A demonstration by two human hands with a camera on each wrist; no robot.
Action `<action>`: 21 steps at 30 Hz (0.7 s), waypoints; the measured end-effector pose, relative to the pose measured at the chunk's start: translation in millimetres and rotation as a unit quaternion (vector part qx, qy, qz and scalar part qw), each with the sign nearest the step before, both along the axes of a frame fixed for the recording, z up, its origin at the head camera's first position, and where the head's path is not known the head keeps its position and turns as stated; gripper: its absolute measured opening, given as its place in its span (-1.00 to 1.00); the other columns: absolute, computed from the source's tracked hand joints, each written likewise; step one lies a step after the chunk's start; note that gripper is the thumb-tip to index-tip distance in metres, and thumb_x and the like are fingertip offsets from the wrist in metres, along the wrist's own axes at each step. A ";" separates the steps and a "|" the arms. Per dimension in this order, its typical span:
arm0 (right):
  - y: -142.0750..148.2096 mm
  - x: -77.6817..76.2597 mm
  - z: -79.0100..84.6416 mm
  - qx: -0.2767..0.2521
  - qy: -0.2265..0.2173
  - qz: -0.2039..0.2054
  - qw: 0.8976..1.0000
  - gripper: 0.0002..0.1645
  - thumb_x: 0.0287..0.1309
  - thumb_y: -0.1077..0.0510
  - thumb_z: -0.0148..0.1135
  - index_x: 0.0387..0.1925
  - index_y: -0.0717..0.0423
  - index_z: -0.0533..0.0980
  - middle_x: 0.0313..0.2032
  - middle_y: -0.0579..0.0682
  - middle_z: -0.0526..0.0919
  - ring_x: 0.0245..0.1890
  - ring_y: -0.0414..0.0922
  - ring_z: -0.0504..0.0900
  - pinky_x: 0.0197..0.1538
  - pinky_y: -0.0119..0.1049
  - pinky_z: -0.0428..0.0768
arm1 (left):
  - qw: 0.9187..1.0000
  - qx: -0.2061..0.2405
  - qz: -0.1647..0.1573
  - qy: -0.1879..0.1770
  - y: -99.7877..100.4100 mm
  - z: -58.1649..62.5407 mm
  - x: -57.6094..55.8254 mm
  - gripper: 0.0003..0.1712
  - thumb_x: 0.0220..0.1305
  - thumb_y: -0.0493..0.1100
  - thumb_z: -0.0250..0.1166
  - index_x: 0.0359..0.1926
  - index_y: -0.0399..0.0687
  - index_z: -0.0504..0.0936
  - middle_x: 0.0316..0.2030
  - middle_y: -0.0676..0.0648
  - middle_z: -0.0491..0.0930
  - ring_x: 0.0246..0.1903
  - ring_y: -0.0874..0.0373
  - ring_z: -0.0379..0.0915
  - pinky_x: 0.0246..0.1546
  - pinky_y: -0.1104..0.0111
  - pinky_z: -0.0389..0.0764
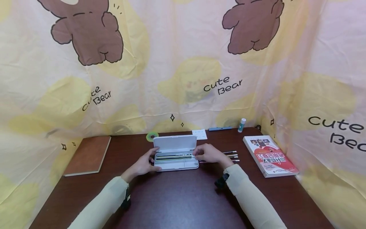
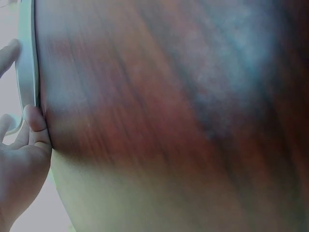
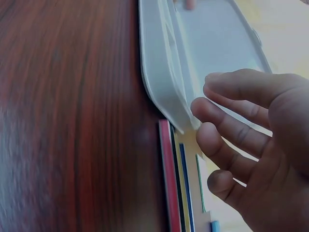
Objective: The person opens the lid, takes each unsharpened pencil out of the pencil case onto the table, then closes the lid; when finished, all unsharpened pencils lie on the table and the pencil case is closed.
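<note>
A white pencil case lies on the table with its lid raised at the back. Several pencils lie lengthwise in its rear compartment. At the case's left end, my left hand grips it, thumb at the front corner and fingers at the back; the left wrist view also shows the thumb on the case's edge. My right hand is over the right end with bent fingers, and nothing shows between them in the right wrist view. Beside that end, more pencils lie on the table, partly under my right hand.
A brown notebook is at the left and a thick red-and-white book at the right. Along the back are a roll of tape, white paper, a blue pen and a glue stick. Printed cloth hangs behind.
</note>
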State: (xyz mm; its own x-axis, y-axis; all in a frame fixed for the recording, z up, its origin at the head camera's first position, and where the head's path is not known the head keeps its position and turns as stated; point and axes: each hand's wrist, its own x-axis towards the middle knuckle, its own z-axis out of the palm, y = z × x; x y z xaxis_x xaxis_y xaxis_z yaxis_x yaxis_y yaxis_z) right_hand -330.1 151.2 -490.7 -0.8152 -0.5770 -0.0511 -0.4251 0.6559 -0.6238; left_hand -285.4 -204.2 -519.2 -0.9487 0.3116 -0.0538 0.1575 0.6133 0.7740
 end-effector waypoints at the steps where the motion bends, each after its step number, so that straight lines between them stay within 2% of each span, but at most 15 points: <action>1: -2.5 -0.1 -0.5 0.001 0.000 0.003 1.000 -0.85 0.26 0.14 0.33 -0.15 0.00 0.70 -0.20 -0.20 0.74 -0.22 -0.19 0.57 -0.02 -0.16 0.54 | 1.000 0.000 0.000 0.000 0.1 0.2 0.2 0.17 -0.09 0.04 0.64 0.50 0.21 0.17 0.24 -0.13 0.46 -0.14 0.09 0.39 -0.12 0.28 0.42; 11: -19.9 -1.5 -4.9 0.021 -0.001 0.003 1.000 -0.81 0.21 0.17 0.36 -0.13 0.02 0.72 -0.24 -0.19 0.74 -0.25 -0.22 0.58 -0.03 -0.19 0.56 | 1.000 0.002 -0.003 0.005 -0.2 0.7 -1.3 0.17 -0.08 0.02 0.64 0.50 0.17 0.17 0.23 -0.13 0.47 -0.15 0.10 0.39 -0.14 0.30 0.42; 21: -26.5 -1.8 -7.8 0.042 0.015 -0.001 0.999 -0.86 0.16 0.17 0.41 -0.23 -0.10 0.75 -0.29 -0.22 0.74 -0.28 -0.26 0.56 -0.07 -0.24 0.55 | 1.000 0.001 -0.001 -0.001 -0.7 0.3 -1.6 0.16 -0.09 0.03 0.64 0.50 0.20 0.18 0.23 -0.13 0.47 -0.13 0.08 0.39 -0.13 0.29 0.42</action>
State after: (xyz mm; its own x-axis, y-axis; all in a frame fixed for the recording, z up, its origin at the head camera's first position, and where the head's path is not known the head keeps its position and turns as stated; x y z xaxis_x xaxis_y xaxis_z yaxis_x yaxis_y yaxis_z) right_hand -331.9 124.7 -498.4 -0.8184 -0.5697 -0.0754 -0.4407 0.7063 -0.5540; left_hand -287.0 -204.9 -518.9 -0.9481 0.3132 -0.0544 0.1576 0.6116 0.7753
